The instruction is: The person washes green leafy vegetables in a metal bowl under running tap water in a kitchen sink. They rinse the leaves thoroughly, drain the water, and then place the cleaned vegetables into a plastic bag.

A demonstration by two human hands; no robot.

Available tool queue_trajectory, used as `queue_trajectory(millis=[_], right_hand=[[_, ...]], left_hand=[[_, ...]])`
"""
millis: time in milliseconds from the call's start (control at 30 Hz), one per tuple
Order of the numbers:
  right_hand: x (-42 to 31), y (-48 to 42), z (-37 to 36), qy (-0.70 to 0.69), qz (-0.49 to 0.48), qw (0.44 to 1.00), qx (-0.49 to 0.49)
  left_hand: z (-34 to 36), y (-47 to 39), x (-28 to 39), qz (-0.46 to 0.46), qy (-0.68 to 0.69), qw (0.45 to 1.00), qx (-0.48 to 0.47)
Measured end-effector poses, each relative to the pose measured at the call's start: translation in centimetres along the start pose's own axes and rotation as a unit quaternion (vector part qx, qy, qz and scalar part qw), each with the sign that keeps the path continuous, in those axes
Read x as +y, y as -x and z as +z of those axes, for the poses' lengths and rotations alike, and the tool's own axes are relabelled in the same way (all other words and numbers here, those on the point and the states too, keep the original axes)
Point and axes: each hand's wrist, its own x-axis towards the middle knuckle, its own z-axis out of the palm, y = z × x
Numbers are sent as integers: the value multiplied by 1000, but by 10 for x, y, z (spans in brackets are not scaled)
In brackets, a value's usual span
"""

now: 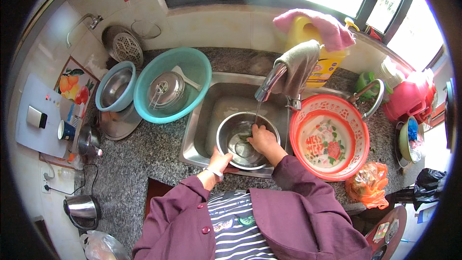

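A stainless steel bowl holds some water at the near edge of the steel sink. My left hand grips the bowl's rim on its near left side, thumb over the edge. My right hand is inside the bowl, its fingers bent down by the water stream. A small dark-green bit shows at those fingertips; whether they hold it is unclear. Water runs into the bowl from the chrome faucet, which has a grey cloth draped over it.
Right of the sink sits a red-and-white patterned basin, with an orange plastic bag beside it. To the left, a turquoise basin holds a lidded metal container. A yellow jug stands behind the faucet.
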Motion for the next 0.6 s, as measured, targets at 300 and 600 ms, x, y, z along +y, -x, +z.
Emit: queue_trajectory(millis=[300,600], right_hand=[[58,-25,-64,-78,49,961,262],[57,-25,-72,-81,73,969,220]], left_hand=[[5,1,7,-13,-38,999,13],[4,6,9,-8,-31,999,4]])
